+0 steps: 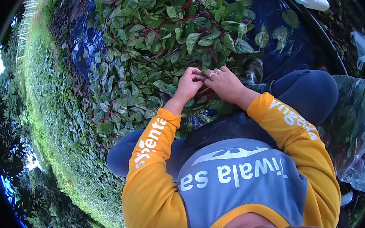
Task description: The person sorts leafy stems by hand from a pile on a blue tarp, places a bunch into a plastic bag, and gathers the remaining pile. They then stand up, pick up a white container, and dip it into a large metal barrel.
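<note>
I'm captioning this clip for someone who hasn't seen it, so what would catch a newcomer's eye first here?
First, the big heap of leafy greens with red stems, spread on a dark blue plastic sheet across the upper middle. At its near edge the left hand and right hand meet, pinching stems together. Below, bright orange sleeves fill the foreground, and a clear plastic bag sits at far right.

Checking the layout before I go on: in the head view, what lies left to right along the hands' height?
Grass bank → leaf pile → left hand → right hand → knee → plastic bag.
</note>
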`<state>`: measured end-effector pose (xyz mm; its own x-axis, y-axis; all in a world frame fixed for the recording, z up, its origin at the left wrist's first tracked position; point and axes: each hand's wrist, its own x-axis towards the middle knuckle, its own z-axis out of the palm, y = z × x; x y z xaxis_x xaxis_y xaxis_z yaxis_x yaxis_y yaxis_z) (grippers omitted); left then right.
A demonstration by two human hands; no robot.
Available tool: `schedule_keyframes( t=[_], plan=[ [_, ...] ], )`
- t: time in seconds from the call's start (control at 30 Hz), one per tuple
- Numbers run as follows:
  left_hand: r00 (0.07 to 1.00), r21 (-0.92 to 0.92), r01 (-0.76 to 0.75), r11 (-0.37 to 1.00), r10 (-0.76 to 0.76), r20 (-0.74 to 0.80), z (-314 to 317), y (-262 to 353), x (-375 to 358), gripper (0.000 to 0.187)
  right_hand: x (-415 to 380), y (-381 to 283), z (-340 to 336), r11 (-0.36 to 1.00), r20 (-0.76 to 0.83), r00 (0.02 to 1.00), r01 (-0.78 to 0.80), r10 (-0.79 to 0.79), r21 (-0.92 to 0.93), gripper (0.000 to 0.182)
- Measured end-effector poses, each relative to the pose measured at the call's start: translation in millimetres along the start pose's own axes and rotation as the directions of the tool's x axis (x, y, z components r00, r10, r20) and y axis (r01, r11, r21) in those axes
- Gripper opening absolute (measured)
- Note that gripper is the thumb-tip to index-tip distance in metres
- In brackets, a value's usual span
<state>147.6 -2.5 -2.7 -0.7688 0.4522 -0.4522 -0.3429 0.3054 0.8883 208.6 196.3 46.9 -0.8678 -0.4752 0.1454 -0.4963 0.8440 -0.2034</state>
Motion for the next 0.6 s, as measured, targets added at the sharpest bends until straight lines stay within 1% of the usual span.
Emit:
schedule_keyframes(
  t=[0.03, 0.07, 0.1, 0.13, 0.17, 0.2, 0.23, 0.27, 0.3, 0.33, 0.37, 0.4, 0.43, 0.47, 0.5, 0.53, 0.57, 0.6],
  plan=[
    [0.994, -0.193, 0.104, 0.976, -0.097, 0.048, 0.1, -0.3, -2.5, 0.04, -1.8, 0.6, 2.8, 1.0, -0.002, 1.0, -0.002, 0.002, -0.002, 0.008],
    [0.994, -0.19, 0.101, 0.977, -0.094, 0.048, -1.0, 0.4, -2.3, 0.04, -3.5, 1.9, 5.3, 0.999, 0.028, 0.999, 0.043, -0.043, 0.002, 0.008],
    [0.96, -0.292, 0.281, 0.914, -0.267, 0.089, -1.6, 7.5, -3.1, 0.042, -3.9, 2.6, 5.7, 0.996, 0.058, 0.994, 0.09, -0.09, 0.006, 0.008],
    [0.893, -0.383, 0.448, 0.808, -0.427, 0.145, -1.8, 12.3, -5.2, 0.046, -4.9, 1.6, 6.0, 0.996, 0.055, 0.994, 0.092, -0.093, 0.006, 0.008],
    [0.894, -0.385, 0.446, 0.808, -0.426, 0.14, -0.7, 13.5, -6.5, 0.046, -6.5, -0.4, 6.6, 0.989, 0.054, 0.987, 0.149, -0.148, 0.003, 0.008],
    [0.869, -0.361, 0.495, 0.79, -0.442, 0.223, 2.2, 14.0, -5.5, 0.048, -7.0, -2.2, 7.2, 0.979, 0.052, 0.978, 0.205, -0.204, -0.001, 0.008],
    [0.837, -0.332, 0.542, 0.772, -0.456, 0.304, 5.4, 12.9, -2.1, 0.052, -7.4, -2.9, 9.7, 0.978, 0.049, 0.977, 0.208, -0.208, -0.001, 0.008],
    [0.833, -0.376, 0.551, 0.745, -0.468, 0.294, 9.1, 0.9, 5.8, 0.042, -8.0, -3.4, 12.1, 0.971, 0.02, 0.971, 0.239, -0.239, -0.006, 0.009],
    [0.834, -0.376, 0.549, 0.746, -0.467, 0.292, 11.4, 3.9, 5.1, 0.042, -8.0, -3.7, 11.7, 0.963, -0.008, 0.963, 0.269, -0.269, -0.011, 0.009],
    [0.857, -0.383, 0.515, 0.767, -0.468, 0.215, 13.4, 7.0, 4.2, 0.035, -7.7, -3.4, 11.4, 0.963, -0.009, 0.963, 0.269, -0.269, -0.012, 0.009],
    [0.874, -0.385, 0.482, 0.787, -0.466, 0.14, 16.0, 10.4, 3.7, 0.03, -7.3, -3.2, 11.2, 0.963, 0.029, 0.962, 0.27, -0.27, -0.001, 0.009],
    [0.872, -0.379, 0.485, 0.788, -0.467, 0.144, 18.3, 11.1, 5.4, 0.03, -6.9, -3.8, 10.4, 0.964, 0.066, 0.961, 0.267, -0.267, 0.011, 0.008],
    [0.904, -0.399, 0.414, 0.818, -0.42, 0.076, 20.6, 11.5, 7.4, 0.028, -6.8, -6.4, 10.2, 0.966, 0.065, 0.964, 0.259, -0.259, 0.012, 0.008],
    [0.929, -0.417, 0.339, 0.843, -0.371, 0.005, 22.5, 11.6, 9.0, 0.026, -6.3, -10.2, 10.2, 0.956, 0.033, 0.957, 0.29, -0.289, -0.038, 0.008],
    [0.928, -0.417, 0.34, 0.843, -0.372, 0.005, 24.1, 11.3, 10.9, 0.026, -5.7, -12.1, 10.5, 0.942, 0.001, 0.946, 0.323, -0.324, -0.091, 0.008],
    [0.961, -0.293, 0.225, 0.929, -0.26, -0.089, 24.9, 10.8, 12.0, 0.024, -5.6, -13.3, 10.7, 0.946, -0.008, 0.948, 0.317, -0.319, -0.062, 0.009],
    [0.977, -0.151, 0.107, 0.983, -0.133, -0.167, 24.6, 10.9, 13.4, 0.023, -5.5, -13.7, 10.3, 0.946, -0.009, 0.947, 0.32, -0.321, -0.06, 0.009],
    [0.955, 0.028, 0.018, 0.999, -0.009, -0.298, 16.9, 7.8, 16.1, 0.018, -5.3, -13.6, 10.2, 0.948, 0.006, 0.948, 0.319, -0.319, -0.007, 0.009]
  ],
)
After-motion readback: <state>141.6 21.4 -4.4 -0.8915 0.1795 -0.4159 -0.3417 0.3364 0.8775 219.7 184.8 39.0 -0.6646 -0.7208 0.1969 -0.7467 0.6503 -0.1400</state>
